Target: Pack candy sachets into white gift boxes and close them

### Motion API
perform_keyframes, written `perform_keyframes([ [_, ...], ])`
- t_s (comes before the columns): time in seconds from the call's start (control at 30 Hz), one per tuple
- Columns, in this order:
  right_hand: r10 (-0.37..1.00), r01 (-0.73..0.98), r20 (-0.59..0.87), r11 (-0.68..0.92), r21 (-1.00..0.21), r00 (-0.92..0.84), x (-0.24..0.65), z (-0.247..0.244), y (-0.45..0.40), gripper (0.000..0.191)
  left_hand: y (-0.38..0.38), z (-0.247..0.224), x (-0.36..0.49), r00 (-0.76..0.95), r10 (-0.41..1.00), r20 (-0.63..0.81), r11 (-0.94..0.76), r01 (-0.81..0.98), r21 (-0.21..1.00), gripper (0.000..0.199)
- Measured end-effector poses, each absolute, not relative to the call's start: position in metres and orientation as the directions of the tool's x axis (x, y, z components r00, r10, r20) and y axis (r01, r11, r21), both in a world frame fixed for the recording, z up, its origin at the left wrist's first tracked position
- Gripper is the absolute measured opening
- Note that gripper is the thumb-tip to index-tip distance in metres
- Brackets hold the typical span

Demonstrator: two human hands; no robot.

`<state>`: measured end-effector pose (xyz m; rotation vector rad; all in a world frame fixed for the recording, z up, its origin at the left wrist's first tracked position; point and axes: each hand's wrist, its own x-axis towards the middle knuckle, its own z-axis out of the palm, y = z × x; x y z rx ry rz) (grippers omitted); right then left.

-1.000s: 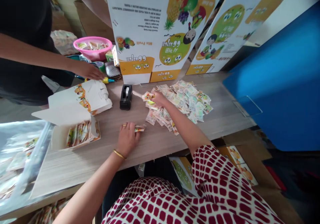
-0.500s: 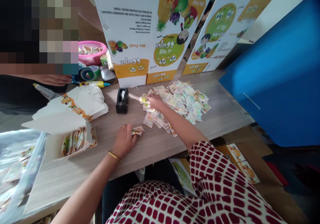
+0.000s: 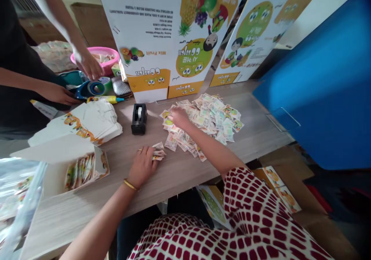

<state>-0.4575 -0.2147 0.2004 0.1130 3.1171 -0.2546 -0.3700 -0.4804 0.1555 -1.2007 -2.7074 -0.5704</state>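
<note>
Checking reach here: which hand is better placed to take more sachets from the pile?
Probably the right hand: it rests on the loose sachet pile, while the left hand holds a small sachet bundle beside it.

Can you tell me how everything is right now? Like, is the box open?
Printed carton: open, sachets inside.
Left hand: holding a small sachet bundle.
Right hand: on the heap.
Loose sachets: spread in a messy heap.
Tape dispenser: standing, tape loaded.
Pink bowl: holding sachets.

The left hand (image 3: 142,166) lies palm down and curled, wearing a gold bangle (image 3: 130,184) and a ring (image 3: 140,150). The right arm (image 3: 207,144) stretches forward beyond it, with the right hand (image 3: 179,118) bunched and angled downward.
</note>
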Motion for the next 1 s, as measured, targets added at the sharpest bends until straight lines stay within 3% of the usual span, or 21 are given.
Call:
perform_keyframes([
  [0.07, 0.204, 0.203, 0.000, 0.978, -0.050, -0.979, -0.479, 0.204, -0.190, 0.037, -0.480, 0.152, -0.372, -0.705, 0.653, 0.276, 0.631, 0.708, 0.316, 0.029],
  [0.13, 0.209, 0.210, -0.041, 0.978, -0.023, -0.977, -0.490, 0.209, -0.178, 0.033, -0.479, 0.151, -0.373, -0.711, 0.645, 0.279, 0.635, 0.702, 0.323, 0.034],
  [0.23, 0.145, 0.145, 0.010, 0.988, -0.049, -0.989, -0.482, 0.213, -0.193, 0.034, -0.478, 0.153, -0.369, -0.677, 0.655, 0.335, 0.630, 0.735, 0.252, 0.020],
  [0.27, 0.070, 0.069, 0.008, 0.994, -0.079, -0.998, -0.473, 0.212, -0.204, 0.034, -0.478, 0.154, -0.368, -0.661, 0.652, 0.371, 0.631, 0.745, 0.218, 0.017],
  [0.33, -0.216, -0.189, -0.104, 0.957, -0.219, -0.971, -0.452, 0.207, -0.229, 0.033, -0.478, 0.157, -0.367, -0.629, 0.651, 0.425, 0.626, 0.761, 0.168, 0.015],
  [0.4, -0.525, -0.392, -0.256, 0.815, -0.427, -0.812, -0.434, 0.199, -0.244, 0.031, -0.480, 0.158, -0.368, -0.603, 0.689, 0.403, 0.592, 0.788, 0.167, 0.017],
  [0.43, -0.589, -0.422, -0.280, 0.770, -0.478, -0.758, -0.429, 0.196, -0.245, 0.030, -0.481, 0.158, -0.369, -0.598, 0.713, 0.366, 0.574, 0.797, 0.185, 0.018],
  [0.47, -0.573, -0.419, -0.273, 0.784, -0.457, -0.773, -0.427, 0.193, -0.242, 0.030, -0.482, 0.157, -0.370, -0.601, 0.730, 0.326, 0.563, 0.799, 0.211, 0.019],
  [0.57, -0.252, -0.231, -0.118, 0.958, -0.172, -0.960, -0.441, 0.187, -0.212, 0.043, -0.483, 0.153, -0.375, -0.648, 0.711, 0.272, 0.578, 0.759, 0.298, 0.030],
  [0.63, -0.146, -0.141, -0.085, 0.988, -0.067, -0.986, -0.458, 0.187, -0.189, 0.053, -0.482, 0.150, -0.378, -0.688, 0.667, 0.285, 0.603, 0.723, 0.336, 0.042],
  [0.7, -0.182, -0.179, -0.096, 0.983, -0.043, -0.979, -0.474, 0.188, -0.176, 0.045, -0.479, 0.149, -0.379, -0.697, 0.659, 0.281, 0.614, 0.715, 0.333, 0.043],
  [0.77, -0.223, -0.223, -0.058, 0.975, -0.009, -0.973, -0.481, 0.191, -0.176, 0.032, -0.477, 0.150, -0.379, -0.684, 0.676, 0.275, 0.615, 0.729, 0.300, 0.031],
  [0.87, -0.264, -0.263, 0.037, 0.964, 0.022, -0.964, -0.468, 0.197, -0.198, 0.031, -0.475, 0.154, -0.373, -0.658, 0.662, 0.358, 0.617, 0.750, 0.238, 0.019],
  [0.93, -0.355, -0.356, 0.084, 0.934, -0.006, -0.931, -0.447, 0.200, -0.223, 0.030, -0.475, 0.158, -0.369, -0.632, 0.642, 0.435, 0.618, 0.762, 0.193, 0.017],
  [1.0, -0.507, -0.506, 0.018, 0.855, -0.117, -0.862, -0.426, 0.204, -0.248, 0.030, -0.476, 0.161, -0.366, -0.598, 0.654, 0.463, 0.603, 0.782, 0.159, 0.017],
])
